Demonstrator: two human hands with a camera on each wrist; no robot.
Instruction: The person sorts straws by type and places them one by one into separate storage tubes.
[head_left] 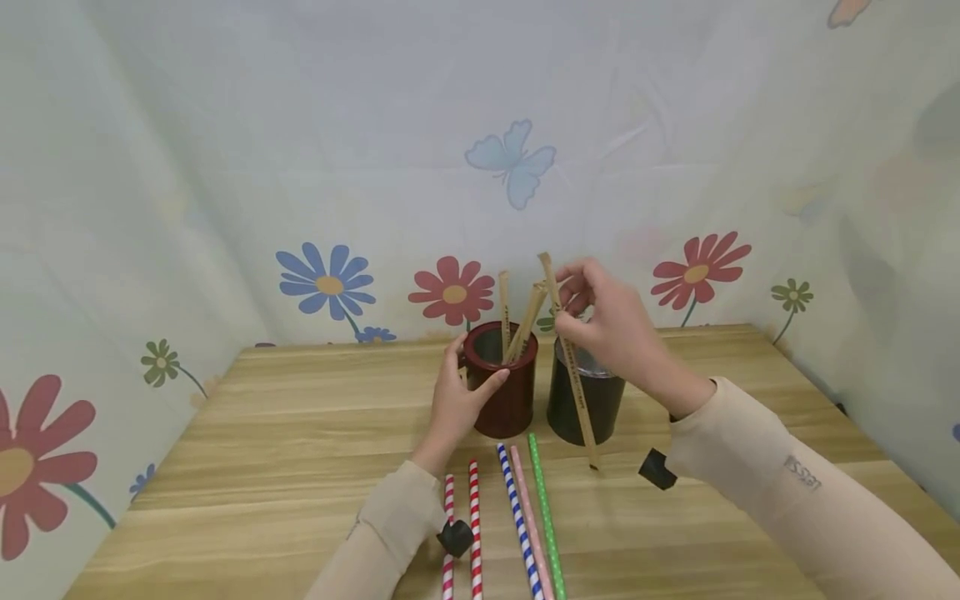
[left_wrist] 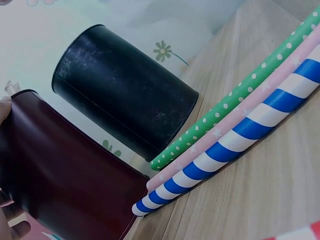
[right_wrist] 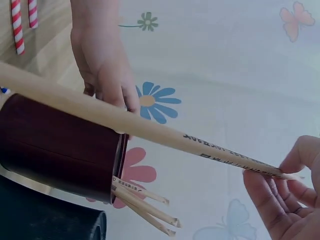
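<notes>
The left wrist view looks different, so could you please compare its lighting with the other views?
Left wrist: dim and bluish, with the dark red mug almost black at left; head: brighter and warmer, a pale sheen on the backdrop; right wrist: cool and pale overall, with the black canister dark at lower left.

Illegible: small dark print (right_wrist: 227,154) on the wrapped straw (right_wrist: 150,130); grey lettering (head_left: 802,472) on the sleeve (head_left: 825,504) near the worktop's (head_left: 300,417) right edge.

The head view looks down toward the far edge of the desk (head_left: 322,417); 2 wrist views sit nearer (both tilted), all 3 sharing the maroon cup (head_left: 506,404) and dark can (head_left: 603,408).
</notes>
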